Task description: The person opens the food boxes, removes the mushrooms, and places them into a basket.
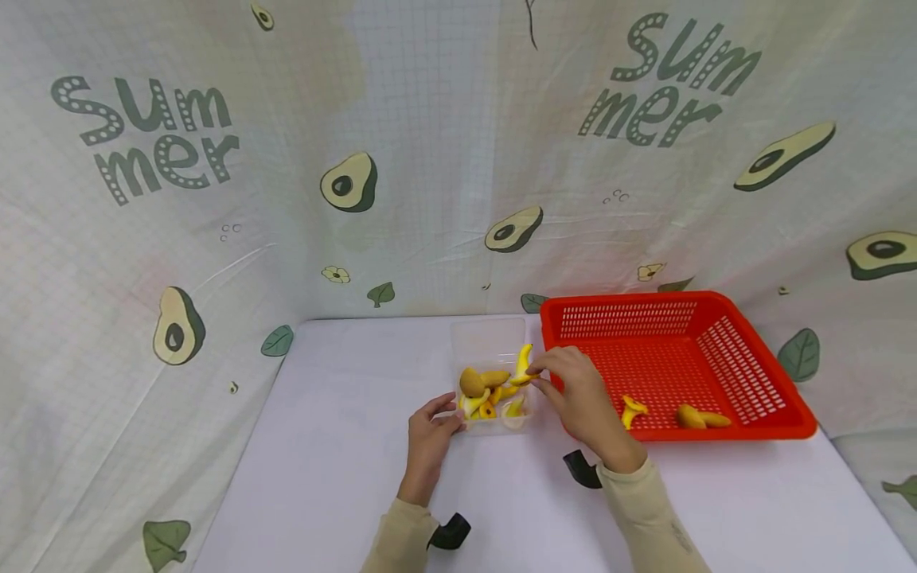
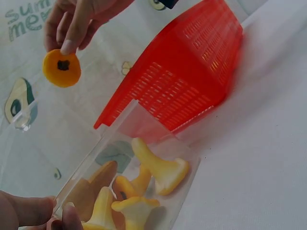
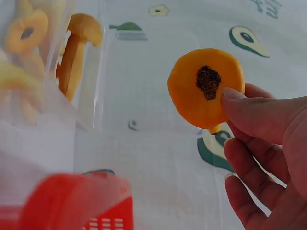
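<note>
My right hand pinches a yellow toy mushroom by its cap edge, between thumb and fingers. In the right wrist view the cap faces the camera, with a dark rough patch near its middle. The mushroom is held up beside the right side of a clear plastic box. My left hand grips the box at its left side, thumb and fingers on the rim in the left wrist view. Inside the box lie several yellow mushrooms and a brown mushroom.
A red perforated basket stands right of the box. One yellow mushroom and one brown mushroom lie near its front wall. The box's clear lid stands open at the back. A patterned cloth hangs behind the white table.
</note>
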Tool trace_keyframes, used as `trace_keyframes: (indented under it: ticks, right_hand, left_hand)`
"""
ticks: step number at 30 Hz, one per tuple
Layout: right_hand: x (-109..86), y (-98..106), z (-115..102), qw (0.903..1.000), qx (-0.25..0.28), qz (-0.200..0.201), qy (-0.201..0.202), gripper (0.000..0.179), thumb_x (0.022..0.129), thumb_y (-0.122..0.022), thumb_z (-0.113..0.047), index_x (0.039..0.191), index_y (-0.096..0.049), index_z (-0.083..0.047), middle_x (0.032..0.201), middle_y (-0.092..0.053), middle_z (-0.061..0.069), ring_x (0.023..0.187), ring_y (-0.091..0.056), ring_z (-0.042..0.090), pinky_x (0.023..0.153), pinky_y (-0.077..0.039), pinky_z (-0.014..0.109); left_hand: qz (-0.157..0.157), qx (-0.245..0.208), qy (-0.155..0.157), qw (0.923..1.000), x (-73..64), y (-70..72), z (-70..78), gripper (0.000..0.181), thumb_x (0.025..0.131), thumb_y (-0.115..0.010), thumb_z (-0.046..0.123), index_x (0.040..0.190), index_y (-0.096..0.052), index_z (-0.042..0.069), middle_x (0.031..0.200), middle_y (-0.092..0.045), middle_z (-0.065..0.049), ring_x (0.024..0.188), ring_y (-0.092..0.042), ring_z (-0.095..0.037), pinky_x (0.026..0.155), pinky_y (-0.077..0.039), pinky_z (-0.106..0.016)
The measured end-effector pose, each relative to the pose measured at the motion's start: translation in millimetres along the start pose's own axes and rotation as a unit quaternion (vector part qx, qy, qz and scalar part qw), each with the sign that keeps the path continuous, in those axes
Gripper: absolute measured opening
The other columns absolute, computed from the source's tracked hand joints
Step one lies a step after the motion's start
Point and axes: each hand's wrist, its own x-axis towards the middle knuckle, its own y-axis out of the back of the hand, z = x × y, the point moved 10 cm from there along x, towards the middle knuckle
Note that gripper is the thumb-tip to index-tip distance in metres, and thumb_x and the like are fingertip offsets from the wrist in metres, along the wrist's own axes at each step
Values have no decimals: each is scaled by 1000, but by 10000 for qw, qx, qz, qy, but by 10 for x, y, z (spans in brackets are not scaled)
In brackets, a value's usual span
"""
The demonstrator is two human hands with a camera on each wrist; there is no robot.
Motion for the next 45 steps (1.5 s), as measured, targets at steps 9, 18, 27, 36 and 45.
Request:
trace_keyframes:
  ticks: [9, 18, 27, 36, 45]
  right_hand:
    - [-95, 349, 166, 9989, -317, 332, -99, 28, 79, -88, 6, 99, -78, -9, 102, -74, 5, 100, -60, 25, 83, -52, 44]
    - [-200, 704, 369, 9950, -655, 739, -119, 30, 75, -88, 10, 98, -77, -5, 98, -74, 7, 95, -58, 27, 81, -45, 36]
    - [-297, 864, 648, 9917, -1012, 661, -446, 28, 77, -87, 10, 99, -76, -4, 96, -73, 11, 94, -59, 34, 79, -47, 47]
    - [-338, 904, 828, 9887, -1251, 500, -660, 25, 79, -86, 9, 100, -76, -2, 98, -72, 16, 94, -59, 37, 78, -48, 51]
    - [-318, 765, 789, 9919, -1066, 174, -665, 27, 83, -82, 11, 105, -76, -2, 105, -72, 17, 100, -59, 39, 84, -53, 59]
  left_hand:
    - [13, 34, 19, 10000, -15, 5, -4, 40, 95, -72, -6, 134, -66, -8, 116, -62, -18, 83, -66, -15, 80, -66, -29]
    - [62, 127, 50, 9999, -2, 18, -41, 39, 96, -72, -5, 134, -67, -6, 116, -62, -17, 84, -66, -16, 79, -65, -27]
    - [92, 185, 42, 9998, -7, 16, -36, 39, 96, -71, -5, 134, -67, -6, 117, -61, -18, 84, -66, -16, 80, -65, -29]
    - [21, 76, -48, 10000, -13, 12, -9, 39, 95, -71, -6, 133, -66, -8, 115, -61, -18, 84, -66, -16, 80, -66, -30]
    - [41, 89, -74, 9999, -27, 3, -6, 39, 95, -71, -6, 133, -66, -9, 114, -61, -18, 84, -66, -17, 80, -66, -30]
